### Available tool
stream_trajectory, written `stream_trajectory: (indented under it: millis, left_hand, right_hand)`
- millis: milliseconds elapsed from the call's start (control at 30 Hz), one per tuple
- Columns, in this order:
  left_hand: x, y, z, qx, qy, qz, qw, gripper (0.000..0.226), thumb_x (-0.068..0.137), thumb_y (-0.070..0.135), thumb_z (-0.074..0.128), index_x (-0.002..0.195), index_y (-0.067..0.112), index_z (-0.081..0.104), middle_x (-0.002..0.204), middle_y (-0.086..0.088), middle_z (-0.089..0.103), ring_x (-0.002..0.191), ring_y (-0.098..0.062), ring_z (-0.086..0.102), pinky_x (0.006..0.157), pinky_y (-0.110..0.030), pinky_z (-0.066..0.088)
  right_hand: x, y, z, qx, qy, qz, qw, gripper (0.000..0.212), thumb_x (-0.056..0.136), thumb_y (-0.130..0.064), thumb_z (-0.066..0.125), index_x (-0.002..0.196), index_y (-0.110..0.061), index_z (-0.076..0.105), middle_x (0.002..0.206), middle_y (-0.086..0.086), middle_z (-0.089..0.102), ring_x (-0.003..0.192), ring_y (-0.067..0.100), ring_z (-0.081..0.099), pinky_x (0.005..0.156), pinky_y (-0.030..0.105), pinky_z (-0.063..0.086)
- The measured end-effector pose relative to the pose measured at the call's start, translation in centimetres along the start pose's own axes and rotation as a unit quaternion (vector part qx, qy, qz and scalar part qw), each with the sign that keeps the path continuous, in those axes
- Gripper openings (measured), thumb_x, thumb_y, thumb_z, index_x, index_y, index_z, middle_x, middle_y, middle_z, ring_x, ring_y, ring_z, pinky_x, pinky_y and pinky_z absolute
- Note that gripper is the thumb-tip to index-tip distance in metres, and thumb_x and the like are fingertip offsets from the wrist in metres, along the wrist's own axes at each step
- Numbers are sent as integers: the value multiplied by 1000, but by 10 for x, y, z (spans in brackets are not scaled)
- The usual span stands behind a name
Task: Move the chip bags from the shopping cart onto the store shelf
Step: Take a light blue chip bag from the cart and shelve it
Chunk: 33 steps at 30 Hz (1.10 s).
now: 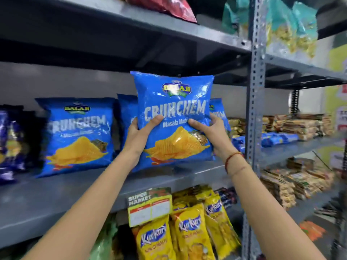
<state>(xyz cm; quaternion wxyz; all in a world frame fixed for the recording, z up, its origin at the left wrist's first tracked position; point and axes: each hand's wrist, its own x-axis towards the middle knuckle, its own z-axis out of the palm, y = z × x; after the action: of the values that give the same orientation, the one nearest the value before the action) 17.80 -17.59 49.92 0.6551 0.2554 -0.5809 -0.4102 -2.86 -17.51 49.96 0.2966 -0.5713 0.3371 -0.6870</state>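
I hold a blue Crunchem chip bag (172,102) upright over the grey middle shelf (56,199). My left hand (140,134) grips its left edge, thumb across the front. My right hand (210,132) grips its right edge, fingers on the front. The bag's bottom edge is at or just above the shelf surface; I cannot tell if it touches. A second blue Crunchem bag (77,136) stands on the shelf to the left. Behind the held bag, two more blue bags (125,113) (219,113) show partly. The shopping cart is out of view.
Dark blue bags (9,145) stand at the shelf's far left. Yellow Kurkure packs (187,229) hang below, beside a price tag (150,205). A perforated steel upright (255,109) bounds the bay on the right, with packed snacks (300,126) beyond. An upper shelf (169,32) hangs overhead.
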Motion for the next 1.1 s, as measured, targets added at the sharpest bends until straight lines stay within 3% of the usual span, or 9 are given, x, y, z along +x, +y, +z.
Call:
stream_trajectory:
  millis: [100,167,233,333,500,667,800,933,1100]
  left_hand:
    - [11,-10,-22,15,41,-19,999,40,71,35,76,107,23,64,106,-2,72,90,-18,71,72,-30,56]
    - [16,-18,-32,12,57,-33,998,42,73,34,76,110,20,63,108,-5,72,89,-19,71,71,-31,55]
    - [19,-24,-39,22,61,-44,997,45,73,34,75,113,20,62,108,-5,72,87,-17,71,67,-28,55]
    - [23,-31,-43,38,69,-63,995,37,72,37,76,104,24,63,102,-1,72,77,-8,71,55,-18,54]
    - [27,-35,-44,79,75,-102,989,45,69,46,75,105,26,59,96,6,71,71,-2,68,45,-13,49]
    - [17,-31,-43,211,151,-59,964,73,74,49,71,131,16,41,129,-4,53,104,-16,55,84,-30,44]
    - [-19,-26,-26,311,199,109,923,61,82,40,64,133,17,40,136,-8,44,127,-24,38,107,-41,34]
    - [-69,-32,14,292,130,241,916,39,84,31,61,120,17,53,116,2,51,114,-16,50,96,-43,45]
    - [-132,-88,77,265,-36,239,933,29,85,28,58,112,18,58,106,7,54,102,-6,54,83,-27,50]
  right_hand:
    - [16,21,22,-29,-16,6,999,70,64,-30,87,122,-5,58,116,4,70,108,13,65,87,24,55]
    - [22,34,33,-47,-34,-5,998,41,72,-21,82,107,-8,65,99,0,76,93,13,71,81,28,57]
    - [25,43,39,-59,-40,4,997,42,75,-21,80,110,-5,65,108,11,73,101,23,69,93,42,54]
    - [31,58,42,-65,-55,20,996,37,77,-21,78,110,-8,64,118,16,68,101,13,69,95,33,54]
    - [31,68,46,-134,-6,75,988,88,72,-43,78,141,-6,38,130,1,51,113,13,49,92,24,39]
    - [13,63,41,-183,42,28,982,70,77,-50,72,132,-14,47,125,7,60,102,15,55,80,26,42]
    - [-19,50,19,-176,86,-11,981,58,82,-46,68,128,-15,49,113,7,64,94,20,62,77,32,51]
    - [-66,41,-14,-151,143,-62,976,33,83,-37,70,109,-23,57,102,4,68,86,14,65,75,29,52]
    - [-146,63,-81,-169,224,-26,960,24,86,-32,68,104,-19,60,90,-6,67,82,12,66,77,44,56]
